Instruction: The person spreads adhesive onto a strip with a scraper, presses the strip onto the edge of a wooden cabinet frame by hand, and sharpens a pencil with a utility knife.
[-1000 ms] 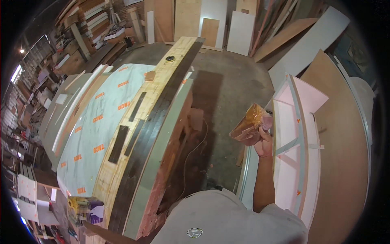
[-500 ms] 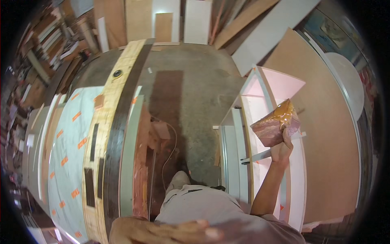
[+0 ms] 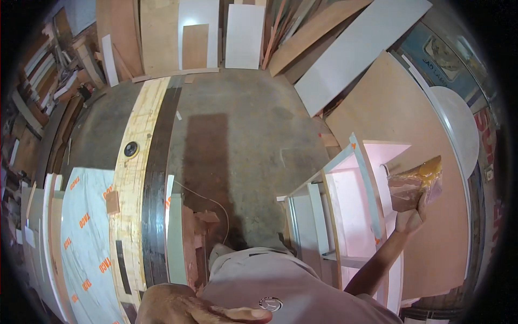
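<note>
My right hand (image 3: 411,218) grips a clear plastic bag (image 3: 404,197) with a thick amber substance in its upper part. The arm is stretched out to the right, and the bag hangs in front of a large brown panel (image 3: 437,243), beyond a white-and-pink open cabinet frame (image 3: 345,189). Low in the picture, my left hand (image 3: 183,308) is held before my torso, its visible fingers stretched out and holding nothing. Nearest to it is a long pale plank (image 3: 135,178) with a dark strip along its side.
A round black object (image 3: 131,149) and a small wooden block (image 3: 112,202) lie on the plank. Left of it is a pale sheet with orange print (image 3: 86,227). Boards (image 3: 245,38) lean along the far side. A thin cable (image 3: 218,205) crosses the concrete floor (image 3: 264,124).
My right hand has carried the bag farther right, from over the cabinet to before the brown panel. The view has shifted, and my left hand stays near my torso.
</note>
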### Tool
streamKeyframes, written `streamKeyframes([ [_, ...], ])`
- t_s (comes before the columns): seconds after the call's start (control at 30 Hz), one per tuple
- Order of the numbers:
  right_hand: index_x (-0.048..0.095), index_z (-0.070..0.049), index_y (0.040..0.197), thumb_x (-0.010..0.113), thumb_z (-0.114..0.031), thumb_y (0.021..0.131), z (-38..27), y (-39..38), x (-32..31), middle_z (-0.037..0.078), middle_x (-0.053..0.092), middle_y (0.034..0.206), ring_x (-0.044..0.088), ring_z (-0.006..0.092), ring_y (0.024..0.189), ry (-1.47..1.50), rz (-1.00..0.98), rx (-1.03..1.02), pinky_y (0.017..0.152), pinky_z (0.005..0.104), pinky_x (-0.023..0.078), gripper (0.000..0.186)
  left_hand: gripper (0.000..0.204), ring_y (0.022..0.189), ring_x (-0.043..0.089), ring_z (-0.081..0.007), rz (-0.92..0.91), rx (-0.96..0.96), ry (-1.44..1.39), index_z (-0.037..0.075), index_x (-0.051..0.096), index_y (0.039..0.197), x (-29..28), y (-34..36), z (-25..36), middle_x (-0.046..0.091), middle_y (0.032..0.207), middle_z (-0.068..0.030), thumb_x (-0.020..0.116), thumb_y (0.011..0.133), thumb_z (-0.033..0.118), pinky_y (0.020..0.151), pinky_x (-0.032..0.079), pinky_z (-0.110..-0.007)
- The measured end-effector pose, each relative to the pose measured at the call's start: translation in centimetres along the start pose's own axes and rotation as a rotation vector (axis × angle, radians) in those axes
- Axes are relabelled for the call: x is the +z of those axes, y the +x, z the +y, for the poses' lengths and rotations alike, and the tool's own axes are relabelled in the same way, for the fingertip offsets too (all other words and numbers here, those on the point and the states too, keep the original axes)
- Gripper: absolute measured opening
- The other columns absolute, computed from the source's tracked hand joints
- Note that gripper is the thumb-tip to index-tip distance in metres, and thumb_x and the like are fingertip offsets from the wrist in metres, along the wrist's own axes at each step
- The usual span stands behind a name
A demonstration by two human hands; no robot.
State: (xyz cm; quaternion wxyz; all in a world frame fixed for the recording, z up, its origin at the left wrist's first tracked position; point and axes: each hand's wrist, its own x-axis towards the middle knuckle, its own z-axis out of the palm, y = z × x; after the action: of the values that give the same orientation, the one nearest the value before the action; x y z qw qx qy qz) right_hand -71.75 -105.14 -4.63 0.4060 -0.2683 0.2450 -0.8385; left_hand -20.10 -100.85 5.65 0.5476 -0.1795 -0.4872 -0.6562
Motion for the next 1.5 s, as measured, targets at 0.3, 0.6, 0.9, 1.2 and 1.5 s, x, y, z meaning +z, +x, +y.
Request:
streamKeyframes([
  [0.3, 0.049, 0.002, 0.14, 0.054, -0.019, 0.102, 12.9, 9.2, 4.4, 0.015, 0.055, 0.138, 0.052, 0.0276, 0.125, -0.07, 0.075, 0.044, 0.109, 0.0445, 0.038, 0.043, 0.101, 0.147, 0.022, -0.0403, 0.027, 0.201, -0.161, 0.022, 0.016, 0.157, -15.2, 10.7, -0.5, 0.04, 0.151, -0.0249, 0.07, 0.082, 0.063, 0.119, 0.012, -0.062],
  [0.6, 0.049, 0.002, 0.141, 0.056, -0.028, 0.102, 25.4, 24.0, 8.0, 0.015, 0.054, 0.137, 0.054, 0.0262, 0.12, -0.237, 0.03, 0.201, 0.103, 0.0438, 0.045, 0.05, 0.073, 0.115, 0.034, -0.0327, 0.061, 0.217, -0.01, 0.012, 0.032, 0.141, -28.4, 17.2, -3.0, 0.049, 0.126, -0.0225, 0.065, 0.088, 0.05, 0.098, 0.026, -0.049],
  [0.9, 0.045, 0.006, 0.141, 0.054, -0.023, 0.103, 40.8, 45.3, 15.6, 0.015, 0.051, 0.139, 0.051, 0.0266, 0.124, -0.231, -0.078, 0.292, 0.109, 0.0434, 0.039, 0.049, 0.049, 0.084, 0.045, -0.0252, 0.228, 0.231, 0.232, 0.001, 0.048, 0.126, -40.3, 30.0, -6.4, 0.057, 0.102, -0.0202, 0.06, 0.095, 0.038, 0.076, 0.04, -0.036],
  [1.2, 0.039, 0.001, 0.145, 0.051, -0.016, 0.103, 60.8, 53.7, 25.8, 0.015, 0.05, 0.14, 0.052, 0.0289, 0.127, -0.104, -0.447, 0.687, 0.109, 0.0462, 0.041, 0.048, 0.036, 0.053, 0.057, -0.0176, 0.979, 0.575, 1.074, -0.009, 0.064, 0.11, -47.4, 37.8, -7.8, 0.066, 0.077, -0.0179, 0.056, 0.102, 0.026, 0.055, 0.054, -0.023],
  [1.5, 0.054, 0.001, 0.135, 0.062, -0.015, 0.097, 84.3, 48.1, 41.3, 0.005, 0.064, 0.121, 0.062, 0.0194, 0.113, -0.356, -1.075, 0.991, 0.1, 0.0331, 0.046, 0.042, 0.053, 0.124, 0.054, -0.0322, 0.333, -0.254, 1.033, -0.007, 0.055, 0.129, -62.4, 29.0, -1.2, 0.058, 0.13, -0.0184, 0.059, 0.099, 0.036, 0.107, 0.04, -0.042],
])
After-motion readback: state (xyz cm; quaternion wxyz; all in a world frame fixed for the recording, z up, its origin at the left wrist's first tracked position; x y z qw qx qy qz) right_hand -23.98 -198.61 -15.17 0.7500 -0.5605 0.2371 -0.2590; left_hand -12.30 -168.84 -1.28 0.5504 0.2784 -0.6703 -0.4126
